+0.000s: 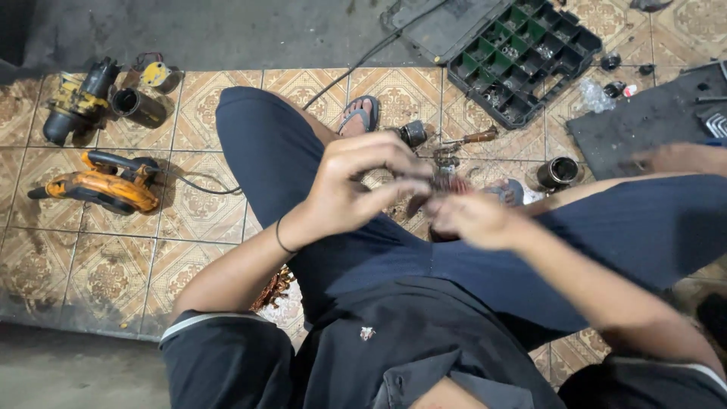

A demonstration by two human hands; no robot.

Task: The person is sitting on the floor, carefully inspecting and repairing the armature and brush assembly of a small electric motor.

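Looking down through the head camera, I saw a patterned tile floor (pixel 189 257) with the person seated on it, knees apart in dark shorts. Far toward the floor's left edge lay a yellow and black motor housing (pixel 76 102), and just beside it a dark metal cylinder (pixel 138 106) on its side. Below those, still near the left edge, sat an orange power tool (pixel 102 183) with its black cord trailing toward the left knee. Moving toward the middle, my left hand (pixel 356 185) was raised above the lap, its fingers curled and pressed together, the thumb and fingertips pinching a small reddish-wound motor part (pixel 447 184); a thin black band circled that wrist. The part sat between both hands, over the gap between the knees, above the floor rather than on it. The right hand (pixel 473 220) was just beside it and blurred, so I could not tell whether its fingers gripped the part or only touched it. Behind the hands, a foot in a sandal (pixel 360 113) rested on the tiles, with a small dark round piece (pixel 413 134) near it. Toward the floor's upper right corner lay an open black case with green compartments (pixel 522 57), and nearer the right knee stood a short metal sleeve (pixel 558 172). At the right edge sat a dark mat (pixel 644 121).
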